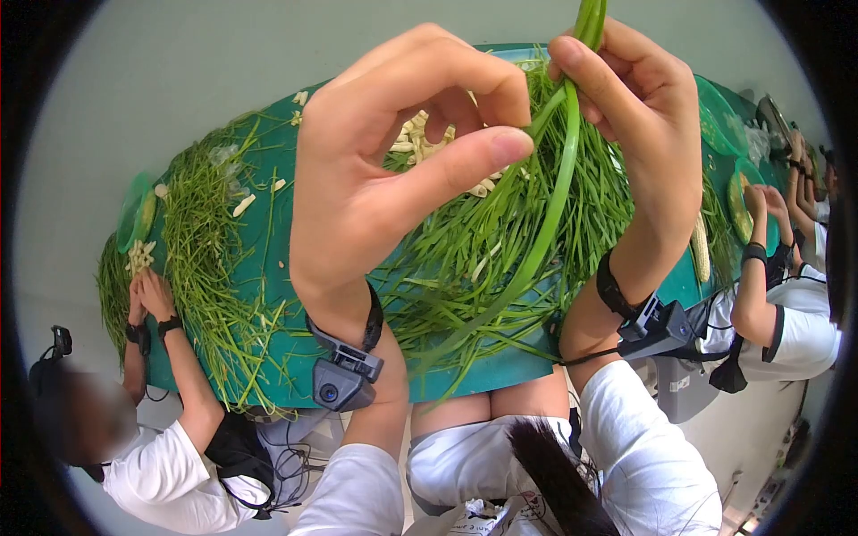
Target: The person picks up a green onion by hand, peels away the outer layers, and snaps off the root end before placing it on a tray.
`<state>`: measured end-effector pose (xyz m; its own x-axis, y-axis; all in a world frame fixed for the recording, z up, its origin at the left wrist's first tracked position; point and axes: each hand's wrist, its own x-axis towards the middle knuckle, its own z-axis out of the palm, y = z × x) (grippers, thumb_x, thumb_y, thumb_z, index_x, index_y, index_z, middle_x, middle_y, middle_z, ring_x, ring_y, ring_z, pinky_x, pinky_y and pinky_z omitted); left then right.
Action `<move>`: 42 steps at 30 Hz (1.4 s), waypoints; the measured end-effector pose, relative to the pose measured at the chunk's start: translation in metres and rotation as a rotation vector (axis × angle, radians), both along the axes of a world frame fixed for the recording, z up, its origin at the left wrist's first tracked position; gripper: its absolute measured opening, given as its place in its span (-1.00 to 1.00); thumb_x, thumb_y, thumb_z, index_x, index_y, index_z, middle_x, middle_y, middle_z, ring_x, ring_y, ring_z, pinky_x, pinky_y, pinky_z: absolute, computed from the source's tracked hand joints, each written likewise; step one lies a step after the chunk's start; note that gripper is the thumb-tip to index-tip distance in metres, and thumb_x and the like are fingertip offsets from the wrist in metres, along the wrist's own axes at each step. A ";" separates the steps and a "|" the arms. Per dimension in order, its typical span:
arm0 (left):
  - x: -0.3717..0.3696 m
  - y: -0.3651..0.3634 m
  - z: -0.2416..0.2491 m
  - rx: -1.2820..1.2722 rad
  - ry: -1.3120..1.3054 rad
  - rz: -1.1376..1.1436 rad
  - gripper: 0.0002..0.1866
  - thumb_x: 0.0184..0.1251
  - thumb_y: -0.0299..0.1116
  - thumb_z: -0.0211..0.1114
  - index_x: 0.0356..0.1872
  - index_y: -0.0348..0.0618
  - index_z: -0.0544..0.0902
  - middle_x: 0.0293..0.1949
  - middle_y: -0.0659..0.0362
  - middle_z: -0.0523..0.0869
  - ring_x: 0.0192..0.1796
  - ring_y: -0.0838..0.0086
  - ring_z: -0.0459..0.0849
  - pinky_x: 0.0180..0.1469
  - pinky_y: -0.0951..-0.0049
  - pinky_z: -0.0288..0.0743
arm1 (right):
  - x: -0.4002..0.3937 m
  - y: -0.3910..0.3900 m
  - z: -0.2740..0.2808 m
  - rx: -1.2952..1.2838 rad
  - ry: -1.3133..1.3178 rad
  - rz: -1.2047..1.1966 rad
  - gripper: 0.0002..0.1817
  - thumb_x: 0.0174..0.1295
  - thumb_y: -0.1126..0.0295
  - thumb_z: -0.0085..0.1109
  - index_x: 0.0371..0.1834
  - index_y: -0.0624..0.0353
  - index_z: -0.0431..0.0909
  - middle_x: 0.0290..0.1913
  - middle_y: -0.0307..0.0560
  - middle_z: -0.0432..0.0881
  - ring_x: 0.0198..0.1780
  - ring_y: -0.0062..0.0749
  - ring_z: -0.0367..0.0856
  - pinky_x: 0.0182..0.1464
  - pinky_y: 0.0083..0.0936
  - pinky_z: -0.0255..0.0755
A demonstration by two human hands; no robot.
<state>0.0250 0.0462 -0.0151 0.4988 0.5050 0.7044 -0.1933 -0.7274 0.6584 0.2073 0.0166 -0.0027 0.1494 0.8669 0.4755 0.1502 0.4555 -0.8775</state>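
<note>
Raised over the table, my left hand [407, 152] is closed in a pinch, thumb against fingertip, on the end of a thin green leaf blade. My right hand [639, 98] is shut on a small bunch of garlic chives [591, 22], gripped between thumb and fingers near the top of the view. One long flat blade [559, 192] bends down from that grip toward the table edge. Beneath both hands spreads a large heap of loose garlic chives [465, 232]. Pale cream pieces [413, 134] lie behind my left hand, partly hidden by it.
The green table [500, 373] carries another long heap of chives [201, 214] at left. Green baskets [136, 210] stand at both ends. A pale cob [701, 250] lies at right. A co-worker [179, 438] handles pale pieces at left; other people [769, 304] work at right.
</note>
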 end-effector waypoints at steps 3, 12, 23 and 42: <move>-0.008 -0.005 0.002 0.068 -0.176 -0.096 -0.85 0.06 -0.50 0.32 -0.43 -0.20 0.48 -0.38 0.26 0.42 -0.40 0.61 0.35 -0.32 0.57 0.19 | 0.022 0.008 -0.012 0.080 -0.282 -0.240 -0.77 0.25 0.27 0.20 -0.36 0.24 0.59 -0.61 -0.42 0.40 -0.59 -0.85 0.21 -0.57 -0.79 -0.03; -0.046 -0.011 0.008 -0.072 -0.288 -0.072 -0.86 0.18 -0.41 0.27 -0.37 -0.17 0.47 -0.42 0.24 0.53 -0.63 0.74 0.35 -0.54 0.68 0.20 | 0.064 -0.003 -0.010 0.176 0.046 -0.399 -0.77 0.23 0.27 0.22 -0.30 0.24 0.60 -0.61 -0.40 0.41 -0.60 -0.80 0.24 -0.55 -0.79 -0.01; 0.025 -0.016 -0.001 -0.315 0.249 0.202 -0.90 0.07 -0.56 0.36 -0.40 -0.32 0.62 -0.52 0.26 0.63 -0.52 0.70 0.53 -0.43 0.71 0.34 | 0.007 -0.025 0.006 0.174 0.072 -0.377 -0.83 0.20 0.37 0.26 -0.36 0.26 0.53 -0.74 -0.34 0.36 -0.78 -0.77 0.18 -0.71 -0.78 -0.06; 0.022 0.002 -0.004 -0.474 0.192 0.008 -0.79 0.02 -0.64 0.38 -0.26 -0.33 0.63 -0.37 0.17 0.71 -0.31 0.60 0.65 -0.23 0.65 0.49 | -0.014 -0.022 0.024 0.022 0.261 -0.270 -0.84 0.19 0.47 0.24 -0.43 0.25 0.44 -0.74 -0.32 0.42 -0.81 -0.79 0.24 -0.79 -0.82 0.00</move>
